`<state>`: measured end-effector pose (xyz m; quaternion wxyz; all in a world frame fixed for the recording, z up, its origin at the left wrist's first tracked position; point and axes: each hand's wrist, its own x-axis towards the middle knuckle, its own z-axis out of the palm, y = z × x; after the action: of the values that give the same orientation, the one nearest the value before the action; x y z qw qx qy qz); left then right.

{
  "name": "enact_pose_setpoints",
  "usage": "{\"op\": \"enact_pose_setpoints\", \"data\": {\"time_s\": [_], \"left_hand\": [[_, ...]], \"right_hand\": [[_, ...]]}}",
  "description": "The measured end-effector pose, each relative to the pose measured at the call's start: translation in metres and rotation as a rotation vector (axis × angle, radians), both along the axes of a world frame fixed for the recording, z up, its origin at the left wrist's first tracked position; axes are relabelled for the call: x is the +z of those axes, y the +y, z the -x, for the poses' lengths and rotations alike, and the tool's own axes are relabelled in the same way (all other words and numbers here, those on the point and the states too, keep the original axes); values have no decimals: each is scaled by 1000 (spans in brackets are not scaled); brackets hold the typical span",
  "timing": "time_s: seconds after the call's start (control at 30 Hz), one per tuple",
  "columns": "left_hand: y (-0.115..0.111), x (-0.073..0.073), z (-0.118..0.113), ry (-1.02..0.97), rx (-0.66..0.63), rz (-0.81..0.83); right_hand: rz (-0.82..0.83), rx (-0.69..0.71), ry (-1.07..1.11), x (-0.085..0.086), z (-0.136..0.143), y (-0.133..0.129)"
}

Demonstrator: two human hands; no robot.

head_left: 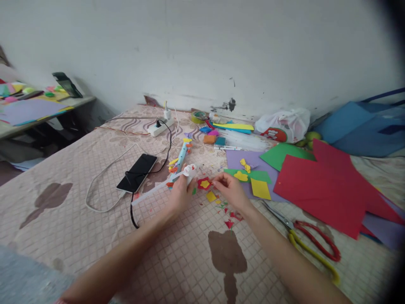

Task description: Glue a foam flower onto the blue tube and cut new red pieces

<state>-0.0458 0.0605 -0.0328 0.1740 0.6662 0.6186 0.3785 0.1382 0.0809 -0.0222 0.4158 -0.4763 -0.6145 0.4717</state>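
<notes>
My left hand (pixel 182 194) is closed round a white glue gun (pixel 190 170), and a long translucent glue stick (pixel 152 195) juts from it toward the lower left. My right hand (pixel 232 190) pinches the edge of a red paper flower (pixel 200 184) with a smaller yellow flower (pixel 205 184) on it. The two hands are close together, with the flower between them. Behind the left hand lies a light-blue strip (pixel 182 155) trimmed with yellow and orange pieces. A yellow paper square (pixel 210 196) and small red scraps (pixel 229 224) lie just below the flower.
Scissors (pixel 289 223) with red and yellow handles lie at right, beside large red paper (pixel 319 194) and purple sheets (pixel 234 158). At left are a phone (pixel 137 173), cables and a power strip (pixel 160 127). A plastic bag (pixel 284 124) rests near the wall.
</notes>
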Motion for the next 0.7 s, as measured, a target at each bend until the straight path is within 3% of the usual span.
{"op": "enact_pose_setpoints", "data": {"time_s": [0.17, 0.37, 0.7], "left_hand": [[18, 2, -13, 53, -117, -56], [49, -2, -28, 140, -98, 19], [31, -5, -12, 62, -53, -10]], "right_hand": [[14, -94, 84, 8, -33, -31], [61, -138, 189, 8, -50, -59], [111, -152, 298, 7, -51, -70]]}}
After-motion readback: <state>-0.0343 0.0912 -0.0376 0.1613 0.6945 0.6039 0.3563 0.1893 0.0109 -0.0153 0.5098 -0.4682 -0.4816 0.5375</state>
